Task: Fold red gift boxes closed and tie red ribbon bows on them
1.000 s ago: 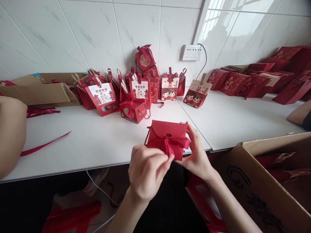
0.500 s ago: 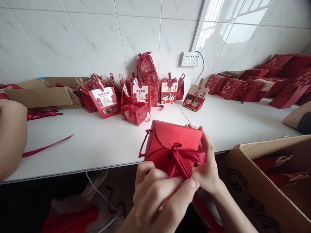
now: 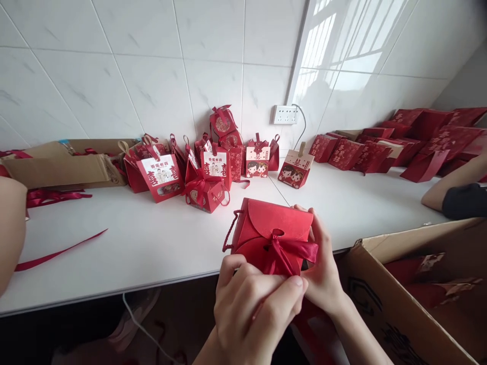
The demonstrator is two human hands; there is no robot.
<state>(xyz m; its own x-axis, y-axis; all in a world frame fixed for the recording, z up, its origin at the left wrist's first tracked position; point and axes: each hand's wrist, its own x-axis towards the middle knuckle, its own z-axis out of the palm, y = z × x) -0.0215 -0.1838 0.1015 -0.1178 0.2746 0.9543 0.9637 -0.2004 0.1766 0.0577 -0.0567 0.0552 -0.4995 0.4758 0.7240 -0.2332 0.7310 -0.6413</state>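
Observation:
I hold a red gift box [image 3: 279, 223] with rounded flaps and a cord handle just above the table's front edge. A red ribbon [image 3: 289, 249] runs through its flaps at the front. My left hand [image 3: 253, 304] is closed below the box, its thumb and fingers pinching the ribbon. My right hand [image 3: 323, 266] grips the box's right side, fingers curled behind it.
Several finished red gift boxes [image 3: 205, 167] cluster by the tiled wall near a wall socket [image 3: 284, 114]. Flat red boxes [image 3: 384, 147] lie at the right. An open cardboard carton [image 3: 414, 289] stands lower right. A loose ribbon [image 3: 57, 251] lies left. Other people's arms [image 3: 11, 228] enter from both sides.
The box was lifted off the table and tipped toward me; my left hand slid under it, still pinching the ribbon. The camera view tilted slightly upward.

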